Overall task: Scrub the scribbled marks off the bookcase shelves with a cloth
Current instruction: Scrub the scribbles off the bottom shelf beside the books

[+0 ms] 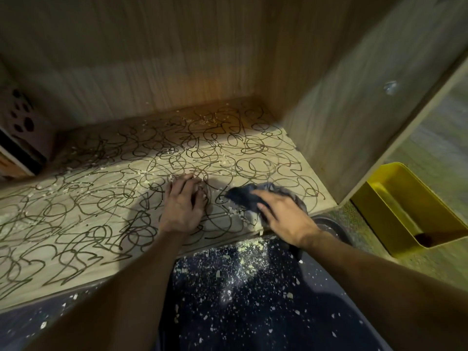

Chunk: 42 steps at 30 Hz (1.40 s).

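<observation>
Resting palm-down on the wooden shelf, the left hand lies with its fingers spread and nearly straight, holding nothing, its fingertips pressing on the board among the scribbled marks. Just to the right of it, the right hand lies on top of a dark blue-grey cloth, fingers stretched out flat over the bunched fabric and pushing it against the shelf; whether the thumb curls under the cloth cannot be told. The cloth sits near the front right corner of the shelf, close to the front edge, one end poking out towards the left hand and the two not touching. Dark looping marks cover almost the whole shelf, from the back wall to the front edge and out to the left. Pale crumbs and flakes lie scattered over the shelf, thickest near the cloth and along the back. More flakes speckle the dark fabric below the shelf's front edge, between the two forearms. To the right of the shelf, past the bookcase side panel, a yellow plastic tray stands on the floor. At the far left end of the shelf stands a pinkish box with dark round spots.
</observation>
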{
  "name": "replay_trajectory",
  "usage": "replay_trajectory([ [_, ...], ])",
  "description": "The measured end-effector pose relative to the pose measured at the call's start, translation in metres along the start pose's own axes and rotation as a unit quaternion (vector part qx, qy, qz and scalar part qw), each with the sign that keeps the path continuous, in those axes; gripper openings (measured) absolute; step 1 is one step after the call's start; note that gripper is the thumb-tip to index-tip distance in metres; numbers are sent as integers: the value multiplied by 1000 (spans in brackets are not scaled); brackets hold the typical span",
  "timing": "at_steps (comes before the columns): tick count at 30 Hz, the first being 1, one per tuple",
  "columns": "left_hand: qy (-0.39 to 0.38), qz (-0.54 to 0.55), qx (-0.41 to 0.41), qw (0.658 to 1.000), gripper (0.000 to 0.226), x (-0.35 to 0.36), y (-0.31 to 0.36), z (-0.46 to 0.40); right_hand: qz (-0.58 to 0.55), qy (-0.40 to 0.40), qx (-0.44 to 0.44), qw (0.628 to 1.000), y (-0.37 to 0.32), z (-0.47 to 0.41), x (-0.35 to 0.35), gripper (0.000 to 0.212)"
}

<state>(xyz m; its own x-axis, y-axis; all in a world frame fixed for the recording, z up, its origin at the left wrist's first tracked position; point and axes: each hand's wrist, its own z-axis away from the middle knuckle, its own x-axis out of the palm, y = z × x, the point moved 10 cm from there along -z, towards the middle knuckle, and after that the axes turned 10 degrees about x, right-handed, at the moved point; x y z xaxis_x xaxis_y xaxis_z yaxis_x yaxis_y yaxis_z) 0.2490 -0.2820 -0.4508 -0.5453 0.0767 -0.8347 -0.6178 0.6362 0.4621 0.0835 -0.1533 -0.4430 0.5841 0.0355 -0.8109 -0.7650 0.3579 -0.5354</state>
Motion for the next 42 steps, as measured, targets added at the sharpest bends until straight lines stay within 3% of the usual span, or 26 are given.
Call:
replay_trajectory([
  [2, 3, -8, 6, 1000, 52, -3, 1, 5, -43, 92, 24, 995, 3, -3, -28, 52],
  [4, 2, -11, 2, 1000, 56, -4, 0, 8, -39, 132, 59, 989, 12, -8, -42, 64],
  [6, -5, -13, -5, 1000, 57, -4, -1, 9, -22, 87, 69, 994, 18, -9, -29, 69],
  [8, -9, -15, -8, 1000, 50, -5, 0, 9, -1, 34, 46, 998, 16, 0, -7, 59],
  [13, -10, -27, -16, 999, 36, -7, 6, 9, 150, -27, -114, 982, -8, 27, 31, 48],
  [15, -23, -38, -42, 998, 38, -8, 6, 10, 168, 11, -137, 976, -12, 21, 20, 59],
  [17, -41, -46, -60, 996, 40, -7, 5, 10, 166, 66, -103, 979, -7, 8, 2, 55],
  [19, -49, -47, -61, 996, 41, -7, 7, 9, 170, 44, -73, 982, 0, 1, 8, 54],
  [23, -51, -44, -61, 996, 41, -7, 7, 10, 189, -21, -173, 966, -8, 20, 40, 51],
  [26, -49, -46, -56, 996, 41, -9, 10, 9, 169, 33, -181, 968, -11, 18, 22, 46],
  [30, -51, -48, -56, 996, 39, -5, 5, 7, 117, 86, -47, 988, 2, 4, -7, 69],
  [35, -31, -37, -40, 998, 36, -1, -1, 6, 152, -7, -193, 969, -28, 23, 31, 54],
  [39, -34, -37, -37, 998, 36, -1, 1, 5, 102, 94, -127, 982, -22, 8, -7, 55],
  [41, -35, -39, -37, 998, 36, -1, 0, 5, 128, 60, -113, 984, -21, 12, 2, 59],
  [42, -35, -40, -36, 998, 36, -1, 0, 6, 151, 33, -154, 976, -28, 20, 14, 58],
])
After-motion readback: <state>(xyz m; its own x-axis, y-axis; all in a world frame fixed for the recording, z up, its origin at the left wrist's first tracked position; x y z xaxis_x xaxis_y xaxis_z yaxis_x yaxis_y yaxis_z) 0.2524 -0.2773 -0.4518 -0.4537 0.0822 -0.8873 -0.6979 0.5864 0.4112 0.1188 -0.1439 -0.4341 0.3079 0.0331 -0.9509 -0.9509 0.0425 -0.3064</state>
